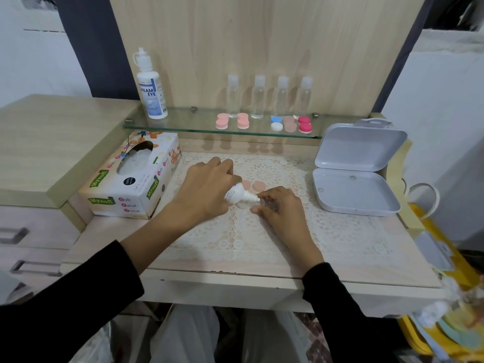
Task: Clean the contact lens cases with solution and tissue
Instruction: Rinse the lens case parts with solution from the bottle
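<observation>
paper tissue box [136, 179] left, grey box [356, 176] right. left hand [207, 189] grips small bottle [239, 195], tip pointing right; right hand [280, 208] grip unclear.

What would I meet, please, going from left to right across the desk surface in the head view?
Tissue box → left hand → small white solution bottle → right hand → open hinged plastic box.

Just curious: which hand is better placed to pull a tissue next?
Left, likely: the tissue box lies beside the left hand, though it must first set down the small bottle it grips. The right hand works farther away, at the nozzle.
</observation>
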The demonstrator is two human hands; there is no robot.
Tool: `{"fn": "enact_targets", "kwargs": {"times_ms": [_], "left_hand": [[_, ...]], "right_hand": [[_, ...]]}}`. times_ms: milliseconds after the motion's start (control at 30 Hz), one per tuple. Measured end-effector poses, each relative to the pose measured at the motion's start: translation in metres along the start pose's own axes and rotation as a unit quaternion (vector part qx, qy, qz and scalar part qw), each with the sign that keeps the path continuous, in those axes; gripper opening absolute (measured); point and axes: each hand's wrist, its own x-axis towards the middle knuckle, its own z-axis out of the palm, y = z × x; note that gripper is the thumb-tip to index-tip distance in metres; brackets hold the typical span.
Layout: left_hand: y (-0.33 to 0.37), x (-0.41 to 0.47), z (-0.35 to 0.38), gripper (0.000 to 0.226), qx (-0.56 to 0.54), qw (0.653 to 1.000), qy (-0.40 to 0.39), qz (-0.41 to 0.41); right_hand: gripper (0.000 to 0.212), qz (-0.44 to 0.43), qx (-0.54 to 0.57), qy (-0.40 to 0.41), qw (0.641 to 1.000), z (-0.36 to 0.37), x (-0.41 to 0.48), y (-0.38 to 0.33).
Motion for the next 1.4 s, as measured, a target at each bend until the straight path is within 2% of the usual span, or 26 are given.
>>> {"fn": "enact_targets", "kwargs": {"times_ms": [367,667,1000,1400], "left_hand": [[-0.006,0.002,0.000,0.040,-0.003,0.998,0.054,0.030],[-0.003,0.007,-0.001,0.035,0.052,0.997,0.033,0.053],[0.001,0.014,-0.005,0.023,0.091,0.995,-0.005,0.044],[0.002,0.014,-0.006,0.025,0.093,0.995,-0.027,0.034]], "right_hand": [[0.034,0.000,0.005,0.005,1.000,0.001,0.000,0.000],[0.036,0.002,-0.003,0.000,1.000,0.000,0.000,0.000],[0.035,-0.001,-0.009,0.002,1.000,0.001,-0.001,0.001],[0.035,-0.002,-0.003,0.002,1.000,0.000,-0.002,0.000]]}}
